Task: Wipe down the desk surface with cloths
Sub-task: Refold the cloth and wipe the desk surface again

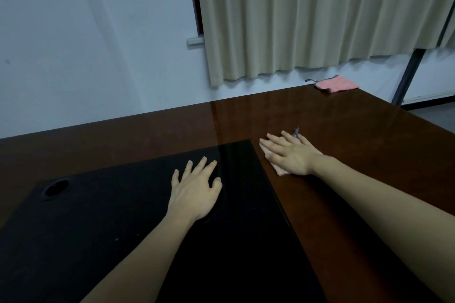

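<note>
I have both hands down on the bench, a glossy dark brown top that runs back to a pale wall. My right hand lies flat with its fingers straight and spread, pressing on a pink cloth that sits on the brown wood just beside the right edge of a black panel; its grip is open, nothing curled round the cloth, which shows only at the fingertips and under the heel of the palm. A small grey loop pokes out from beyond that hand's fingers. My left hand rests on the black panel near its far right corner, fingers loosely spread, palm down, its grip open too and holding nothing. A round hole sits in the panel near its far left corner. A second pink cloth, folded, with a dark loop at one end, lies at the bench's far edge toward the right corner, well apart from both hands, below a beige curtain
</note>
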The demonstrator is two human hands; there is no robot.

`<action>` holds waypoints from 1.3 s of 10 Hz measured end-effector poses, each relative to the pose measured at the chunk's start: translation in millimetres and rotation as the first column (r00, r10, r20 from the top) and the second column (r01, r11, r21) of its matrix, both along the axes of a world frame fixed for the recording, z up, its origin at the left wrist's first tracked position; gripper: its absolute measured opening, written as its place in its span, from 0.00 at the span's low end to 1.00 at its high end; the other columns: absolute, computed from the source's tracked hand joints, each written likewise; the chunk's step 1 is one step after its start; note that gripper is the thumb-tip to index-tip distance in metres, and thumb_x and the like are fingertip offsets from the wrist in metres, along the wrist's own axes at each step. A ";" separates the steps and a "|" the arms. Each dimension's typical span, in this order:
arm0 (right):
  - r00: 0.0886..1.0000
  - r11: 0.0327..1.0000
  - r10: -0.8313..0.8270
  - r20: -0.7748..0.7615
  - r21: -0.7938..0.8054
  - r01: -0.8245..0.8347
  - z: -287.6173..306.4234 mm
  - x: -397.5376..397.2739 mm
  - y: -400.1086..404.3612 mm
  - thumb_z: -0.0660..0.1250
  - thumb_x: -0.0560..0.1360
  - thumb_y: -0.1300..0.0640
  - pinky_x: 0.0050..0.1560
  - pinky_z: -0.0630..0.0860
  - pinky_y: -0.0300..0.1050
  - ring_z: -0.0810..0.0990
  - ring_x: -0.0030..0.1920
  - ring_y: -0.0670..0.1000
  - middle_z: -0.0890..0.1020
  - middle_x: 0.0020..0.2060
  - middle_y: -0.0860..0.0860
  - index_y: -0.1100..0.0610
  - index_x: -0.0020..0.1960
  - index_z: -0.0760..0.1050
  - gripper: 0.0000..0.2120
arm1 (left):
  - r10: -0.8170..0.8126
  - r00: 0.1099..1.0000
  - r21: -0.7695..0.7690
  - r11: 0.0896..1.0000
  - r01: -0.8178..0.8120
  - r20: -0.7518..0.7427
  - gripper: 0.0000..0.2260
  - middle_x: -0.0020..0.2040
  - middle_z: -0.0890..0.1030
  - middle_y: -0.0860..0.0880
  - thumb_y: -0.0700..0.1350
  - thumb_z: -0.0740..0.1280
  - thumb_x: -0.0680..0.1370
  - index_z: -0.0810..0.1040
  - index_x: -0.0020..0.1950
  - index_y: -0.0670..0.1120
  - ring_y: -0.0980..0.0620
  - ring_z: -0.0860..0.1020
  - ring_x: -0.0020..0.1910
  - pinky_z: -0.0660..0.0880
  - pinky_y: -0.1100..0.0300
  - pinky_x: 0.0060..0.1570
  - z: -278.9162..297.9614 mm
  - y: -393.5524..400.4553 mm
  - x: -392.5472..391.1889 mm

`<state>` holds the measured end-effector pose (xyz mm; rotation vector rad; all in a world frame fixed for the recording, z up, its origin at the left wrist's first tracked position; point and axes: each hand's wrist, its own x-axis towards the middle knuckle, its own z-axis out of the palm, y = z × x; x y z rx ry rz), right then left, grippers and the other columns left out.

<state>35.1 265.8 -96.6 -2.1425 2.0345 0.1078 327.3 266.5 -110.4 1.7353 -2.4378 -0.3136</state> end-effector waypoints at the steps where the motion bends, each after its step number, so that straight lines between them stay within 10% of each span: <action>1: 0.999 0.999 -0.047 0.015 0.011 0.047 0.7 1.4 -16.6 0.42 0.83 0.35 0.79 0.39 0.65 0.39 0.82 0.55 0.43 0.82 0.41 0.35 0.81 0.40 0.27 | 0.004 1.000 0.002 1.000 -0.004 0.004 0.25 0.83 0.49 0.57 0.58 0.50 0.85 0.53 0.82 0.59 0.49 0.45 0.82 0.41 0.43 0.79 -0.1 -0.3 -0.2; 6: 0.979 0.979 0.203 0.003 0.023 -0.203 -1.3 11.2 103.4 0.39 0.83 0.35 0.79 0.34 0.60 0.32 0.80 0.49 0.38 0.80 0.38 0.32 0.79 0.35 0.26 | 0.012 1.000 0.001 1.000 -0.012 0.021 0.25 0.83 0.50 0.56 0.58 0.50 0.85 0.53 0.82 0.59 0.48 0.46 0.82 0.42 0.42 0.79 1.6 4.0 -2.2; 13: 0.999 0.999 0.033 0.027 0.026 -0.034 3.5 10.6 46.1 0.41 0.84 0.35 0.79 0.36 0.63 0.36 0.81 0.54 0.41 0.82 0.41 0.36 0.81 0.38 0.27 | 0.001 1.000 0.046 0.999 -0.002 0.009 0.25 0.83 0.48 0.56 0.57 0.50 0.85 0.53 0.83 0.58 0.48 0.44 0.82 0.40 0.41 0.79 5.2 2.1 -2.0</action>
